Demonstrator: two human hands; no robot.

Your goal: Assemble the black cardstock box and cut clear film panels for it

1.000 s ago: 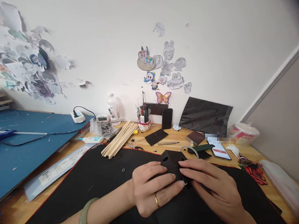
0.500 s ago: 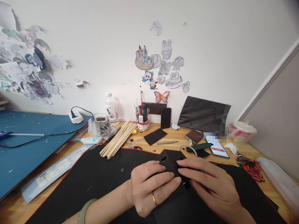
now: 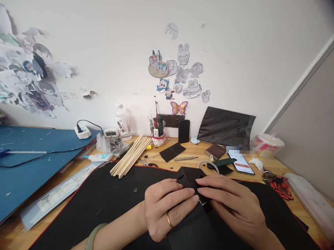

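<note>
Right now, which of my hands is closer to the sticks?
Left. Your left hand is to the right of the sticks and below them in view, on the black piece; your right hand, at the piece's right side, is farther away.

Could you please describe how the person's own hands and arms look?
The left hand has a gold-coloured ring on one finger, and a smooth, pale green bangle circles the left forearm. The right hand shows no ring or bracelet. Neither hand is gloved, and no sleeves are in view.

Looks like a hobby craft corner from my end: cartoon cutouts (image 3: 158,67) on the far wall (image 3: 117,45), pen cup (image 3: 158,140) and wooden sticks (image 3: 131,156) on the desk (image 3: 194,150).
</note>
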